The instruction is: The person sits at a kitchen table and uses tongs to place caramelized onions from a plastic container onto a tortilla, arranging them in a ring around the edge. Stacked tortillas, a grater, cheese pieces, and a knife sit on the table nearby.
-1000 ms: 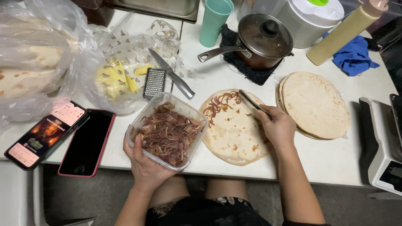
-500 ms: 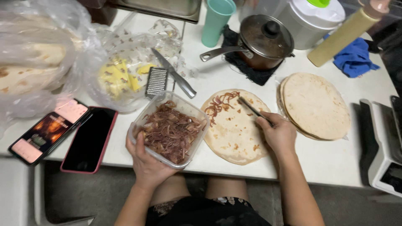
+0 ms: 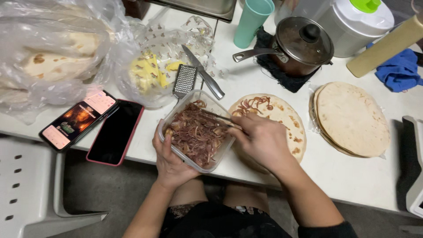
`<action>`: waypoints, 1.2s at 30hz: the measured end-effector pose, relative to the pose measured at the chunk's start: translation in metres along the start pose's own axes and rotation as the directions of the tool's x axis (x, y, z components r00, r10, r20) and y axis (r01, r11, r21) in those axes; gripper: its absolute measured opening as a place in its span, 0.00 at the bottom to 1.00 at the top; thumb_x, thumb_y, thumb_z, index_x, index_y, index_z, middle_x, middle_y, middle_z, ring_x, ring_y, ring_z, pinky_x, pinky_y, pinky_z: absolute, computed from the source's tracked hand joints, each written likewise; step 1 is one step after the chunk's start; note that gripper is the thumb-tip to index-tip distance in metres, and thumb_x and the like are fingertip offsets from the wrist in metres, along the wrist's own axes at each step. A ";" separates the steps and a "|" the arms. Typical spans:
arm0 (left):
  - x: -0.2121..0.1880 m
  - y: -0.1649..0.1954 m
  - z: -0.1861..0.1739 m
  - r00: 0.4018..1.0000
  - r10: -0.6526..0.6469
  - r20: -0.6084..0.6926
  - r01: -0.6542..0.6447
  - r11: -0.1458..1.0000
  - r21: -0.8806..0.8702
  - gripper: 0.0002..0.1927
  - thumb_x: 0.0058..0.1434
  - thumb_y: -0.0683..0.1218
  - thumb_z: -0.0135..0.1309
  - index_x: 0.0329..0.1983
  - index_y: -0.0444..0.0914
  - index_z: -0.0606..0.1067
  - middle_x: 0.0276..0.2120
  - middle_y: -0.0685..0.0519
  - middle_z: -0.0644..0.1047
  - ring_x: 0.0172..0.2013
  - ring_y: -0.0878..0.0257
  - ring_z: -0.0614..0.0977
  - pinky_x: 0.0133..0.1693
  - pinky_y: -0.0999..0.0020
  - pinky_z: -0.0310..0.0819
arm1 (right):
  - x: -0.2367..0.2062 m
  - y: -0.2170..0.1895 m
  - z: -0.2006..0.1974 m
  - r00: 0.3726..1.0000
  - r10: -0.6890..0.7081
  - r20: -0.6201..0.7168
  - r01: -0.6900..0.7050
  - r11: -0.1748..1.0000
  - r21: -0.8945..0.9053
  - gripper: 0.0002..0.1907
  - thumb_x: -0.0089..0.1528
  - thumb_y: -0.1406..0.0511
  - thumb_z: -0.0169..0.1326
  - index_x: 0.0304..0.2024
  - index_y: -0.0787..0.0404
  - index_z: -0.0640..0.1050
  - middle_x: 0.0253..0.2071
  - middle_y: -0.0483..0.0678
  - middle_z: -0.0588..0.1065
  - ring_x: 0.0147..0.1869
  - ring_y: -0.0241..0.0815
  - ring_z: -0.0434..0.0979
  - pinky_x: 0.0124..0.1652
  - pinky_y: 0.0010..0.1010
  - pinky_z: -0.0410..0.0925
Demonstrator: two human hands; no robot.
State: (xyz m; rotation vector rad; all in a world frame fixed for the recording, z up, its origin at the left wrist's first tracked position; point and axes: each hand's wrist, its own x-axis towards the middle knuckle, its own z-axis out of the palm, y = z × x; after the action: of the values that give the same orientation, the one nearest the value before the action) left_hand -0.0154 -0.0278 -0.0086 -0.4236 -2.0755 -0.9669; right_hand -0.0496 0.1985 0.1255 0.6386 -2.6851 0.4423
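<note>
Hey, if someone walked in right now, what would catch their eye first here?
Probably the clear tub of browned onions at the table's front edge, steadied by the left hand while the right hand dips a fork into it. Just behind the right hand lies an open tortilla topped with a few onions, and a stack of tortillas sits to its right.

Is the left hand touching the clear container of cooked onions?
Touching. The head view shows the left hand cupping the container at its near corner, thumb against the side wall.
</note>
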 end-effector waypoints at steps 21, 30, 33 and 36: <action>0.004 0.002 0.004 0.998 -0.063 0.021 0.063 0.998 0.024 0.76 0.34 0.65 0.76 0.77 0.49 0.37 0.71 0.32 0.50 0.70 0.30 0.56 0.68 0.34 0.59 | -0.032 0.084 -0.044 0.799 0.602 -0.001 -0.569 0.755 0.326 0.13 0.59 0.63 0.65 0.45 0.57 0.85 0.30 0.46 0.82 0.28 0.32 0.78 0.29 0.25 0.70; 0.001 -0.003 0.007 0.999 -0.033 0.033 0.031 0.998 0.047 0.77 0.34 0.63 0.77 0.76 0.45 0.37 0.70 0.32 0.50 0.69 0.31 0.56 0.68 0.33 0.57 | -0.041 0.116 0.004 0.497 0.842 0.207 -0.867 0.471 0.165 0.16 0.58 0.56 0.64 0.48 0.50 0.86 0.29 0.53 0.82 0.24 0.46 0.77 0.32 0.38 0.72; 0.001 -0.004 0.007 0.998 -0.040 0.039 0.038 0.997 0.060 0.77 0.31 0.62 0.78 0.75 0.45 0.37 0.70 0.34 0.52 0.69 0.32 0.57 0.68 0.33 0.57 | -0.044 0.117 -0.005 0.658 0.750 0.066 -0.750 0.643 0.158 0.16 0.57 0.57 0.65 0.46 0.52 0.86 0.29 0.50 0.82 0.27 0.40 0.79 0.34 0.33 0.71; 0.001 -0.005 0.006 0.999 -0.036 0.041 0.033 0.997 0.064 0.78 0.32 0.63 0.77 0.75 0.44 0.37 0.70 0.31 0.50 0.69 0.31 0.56 0.68 0.34 0.58 | -0.048 0.120 -0.006 0.528 0.835 0.158 -0.843 0.491 0.220 0.15 0.59 0.57 0.62 0.48 0.50 0.85 0.30 0.51 0.82 0.25 0.46 0.80 0.32 0.37 0.72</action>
State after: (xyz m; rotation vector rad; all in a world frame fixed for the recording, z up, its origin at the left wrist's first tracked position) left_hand -0.0218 -0.0262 -0.0128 -0.3791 -2.1521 -0.9165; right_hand -0.0659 0.3207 0.0855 -0.7392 -2.8010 1.0605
